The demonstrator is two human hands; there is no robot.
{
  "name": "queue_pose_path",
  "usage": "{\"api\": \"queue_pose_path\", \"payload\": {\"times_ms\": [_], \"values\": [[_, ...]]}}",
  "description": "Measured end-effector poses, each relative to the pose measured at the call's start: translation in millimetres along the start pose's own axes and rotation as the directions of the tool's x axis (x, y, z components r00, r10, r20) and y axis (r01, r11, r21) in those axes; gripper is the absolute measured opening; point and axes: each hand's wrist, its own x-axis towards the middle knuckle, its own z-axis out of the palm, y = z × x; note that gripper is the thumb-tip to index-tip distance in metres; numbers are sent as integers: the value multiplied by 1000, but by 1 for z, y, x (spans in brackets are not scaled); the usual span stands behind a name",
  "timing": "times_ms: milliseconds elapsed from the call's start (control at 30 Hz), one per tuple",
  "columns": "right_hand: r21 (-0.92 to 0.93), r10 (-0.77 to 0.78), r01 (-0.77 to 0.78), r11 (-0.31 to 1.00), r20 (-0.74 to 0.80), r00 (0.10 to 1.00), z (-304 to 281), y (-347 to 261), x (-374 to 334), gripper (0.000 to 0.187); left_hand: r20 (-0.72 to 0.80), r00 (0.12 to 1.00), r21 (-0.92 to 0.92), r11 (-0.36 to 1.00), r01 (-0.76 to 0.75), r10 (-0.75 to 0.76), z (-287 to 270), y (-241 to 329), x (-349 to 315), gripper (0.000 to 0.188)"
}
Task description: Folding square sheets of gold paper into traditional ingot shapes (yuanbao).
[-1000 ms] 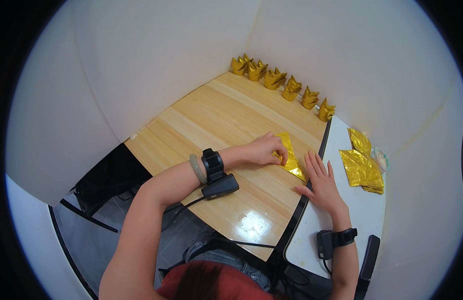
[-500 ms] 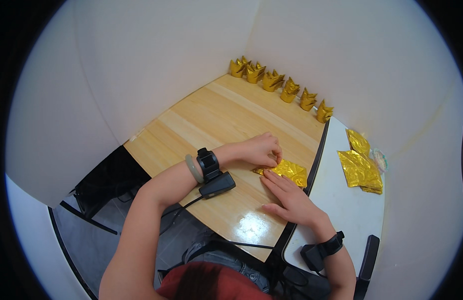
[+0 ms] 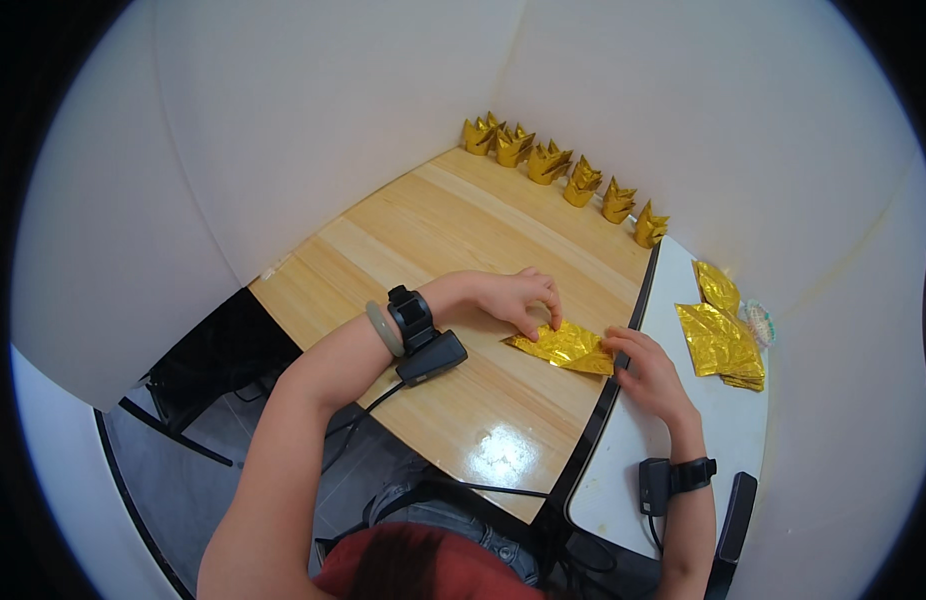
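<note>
The folded gold foil (image 3: 573, 348) lies right of centre in the frame. Left hand (image 3: 520, 299), fingers slightly parted, touches it, presumably for steadying; right hand (image 3: 652, 376) meets its right end, grip unclear.

The person's left hand (image 3: 520, 298) rests its fingertips at the upper edge of a folded gold foil piece (image 3: 571, 350) on the wooden bench (image 3: 413, 250); the right hand (image 3: 648, 375) meets its right end. Six gold crown shapes (image 3: 550, 164) stand along the wall (image 3: 703, 130). Gold sheets (image 3: 718, 338) lie on the white bench (image 3: 633, 490).
</note>
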Motion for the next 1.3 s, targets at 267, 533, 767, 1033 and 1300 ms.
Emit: {"api": "queue_pose_path", "payload": {"times_ms": [267,533,767,1033,1300], "values": [[260,-53,59,964,-30,998,2,-5,4,29,-6,1000,-5,1000,-3,3,-1,2,-2,31],[300,142,-118,947,-60,988,21,0,15,27,-41,998,-9,999,-41,40,4,9,0,32],[59,-10,35,998,-368,930,31,-13,22,24,-109,988,-132,983,-126,112,11,23,4,31],[153,168,-137,979,-213,962,23,8,17,14,61,989,77,987,-143,138,13,14,4,36],[-89,139,-167,982,-259,956,16,12,15,14,84,990,101,988,-119,111,10,20,4,37]]}}
